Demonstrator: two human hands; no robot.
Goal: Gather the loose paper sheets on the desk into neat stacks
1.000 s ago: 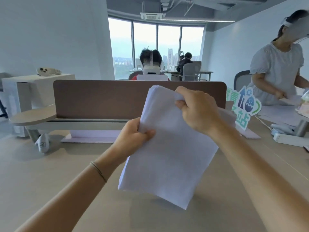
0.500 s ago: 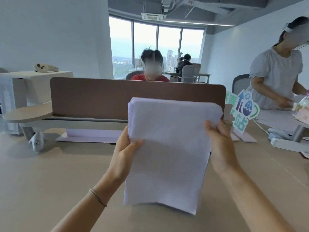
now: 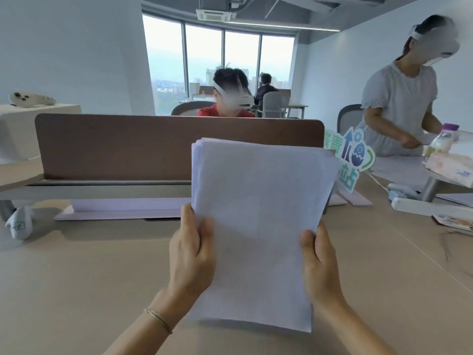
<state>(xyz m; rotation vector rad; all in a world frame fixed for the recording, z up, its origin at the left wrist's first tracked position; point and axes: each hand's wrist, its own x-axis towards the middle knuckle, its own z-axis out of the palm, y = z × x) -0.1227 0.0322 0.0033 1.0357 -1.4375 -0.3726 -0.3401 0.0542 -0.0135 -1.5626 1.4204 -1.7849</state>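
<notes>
A thick stack of white paper sheets point(image 3: 258, 226) stands upright on its bottom edge on the beige desk point(image 3: 76, 290), right in front of me. My left hand point(image 3: 192, 254) grips its left edge low down, thumb on the front face. My right hand point(image 3: 318, 262) grips the right edge at about the same height. The top edges of the sheets are slightly fanned. More white sheets point(image 3: 122, 208) lie flat at the foot of the brown divider panel point(image 3: 115, 147).
A colourful sign point(image 3: 352, 160) stands right of the stack. A white power strip point(image 3: 425, 206), a cable and a leaflet lie at the right. A person stands at the right desk handling papers; another sits behind the divider. A small white bag point(image 3: 19, 224) sits at far left.
The stack turned from a tilted hold to upright and came down onto the desk. Both hands slid from the upper edges down to the lower side edges.
</notes>
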